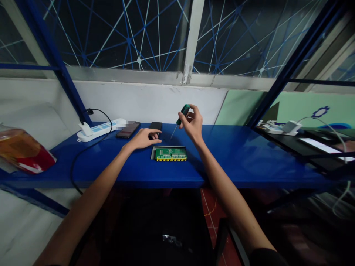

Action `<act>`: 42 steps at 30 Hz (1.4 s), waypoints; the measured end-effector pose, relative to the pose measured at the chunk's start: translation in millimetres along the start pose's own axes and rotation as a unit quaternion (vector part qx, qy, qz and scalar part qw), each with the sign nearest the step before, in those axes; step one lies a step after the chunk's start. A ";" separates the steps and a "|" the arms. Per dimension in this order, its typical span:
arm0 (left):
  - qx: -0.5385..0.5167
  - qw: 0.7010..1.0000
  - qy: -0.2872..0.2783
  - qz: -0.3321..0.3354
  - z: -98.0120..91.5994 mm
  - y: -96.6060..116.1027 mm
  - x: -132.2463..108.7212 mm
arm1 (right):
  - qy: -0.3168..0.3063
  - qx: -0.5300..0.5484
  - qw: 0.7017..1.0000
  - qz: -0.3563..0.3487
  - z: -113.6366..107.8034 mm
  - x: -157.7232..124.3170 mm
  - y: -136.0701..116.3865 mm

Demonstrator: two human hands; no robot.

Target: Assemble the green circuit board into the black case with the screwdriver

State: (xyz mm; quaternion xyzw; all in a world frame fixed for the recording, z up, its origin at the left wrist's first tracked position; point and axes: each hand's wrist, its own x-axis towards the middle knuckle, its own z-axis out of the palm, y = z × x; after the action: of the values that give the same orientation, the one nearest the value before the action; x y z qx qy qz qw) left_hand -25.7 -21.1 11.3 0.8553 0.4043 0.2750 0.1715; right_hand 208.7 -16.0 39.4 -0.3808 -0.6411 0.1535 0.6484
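Observation:
My right hand (193, 122) is closed around the green and black handle of a screwdriver (183, 112). The shaft points down and left, its tip at or just above the blue table near a few tiny dark specks, too small to name. My left hand (142, 139) rests on the table, thumb and fingers apart, nothing visible between them. Just behind its fingertips lies a flat black object (156, 126), partly covered by the hand. In front of both hands, a green circuit board (170, 152) with a row of yellow ports sits in a shallow metal housing.
A dark phone (128, 130) and a white power strip (101, 130) with a black cable lie to the left. At far left stands a red and orange package (23, 149). To the right are a white charger (292, 127) and a lit phone (324, 145) near another person's hand.

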 end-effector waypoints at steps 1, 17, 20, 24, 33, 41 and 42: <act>-0.003 1.000 -0.014 0.006 -0.1 2.6 -0.3 | 0.002 -0.011 1.000 -0.006 -2.5 0.1 -1.6; 0.023 0.991 -0.120 0.051 3.4 14.5 -4.9 | -0.086 -0.070 0.988 -0.109 8.3 -30.2 -37.6; 0.020 0.991 -0.126 0.048 2.6 14.6 -4.5 | -0.095 -0.075 0.987 -0.110 9.3 -31.1 -37.1; 0.015 0.991 -0.130 0.042 1.3 16.5 -4.3 | -0.106 -0.077 0.985 -0.116 11.9 -32.9 -34.9; 0.021 0.991 -0.127 0.045 1.9 17.9 -4.6 | -0.114 -0.080 0.982 -0.131 12.7 -34.0 -34.2; 0.017 0.990 -0.132 0.041 0.8 19.1 -4.4 | -0.118 -0.079 0.980 -0.139 12.4 -34.4 -34.4; 0.017 0.990 -0.133 0.041 0.7 19.5 -4.5 | -0.117 -0.078 0.980 -0.142 12.4 -34.4 -34.7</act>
State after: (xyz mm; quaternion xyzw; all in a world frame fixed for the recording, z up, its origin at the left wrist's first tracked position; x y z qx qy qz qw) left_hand -16.0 -36.7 19.3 0.9031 0.3469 0.1590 0.1971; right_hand 182.4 -58.9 37.3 -0.3146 -0.7703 0.0528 0.5522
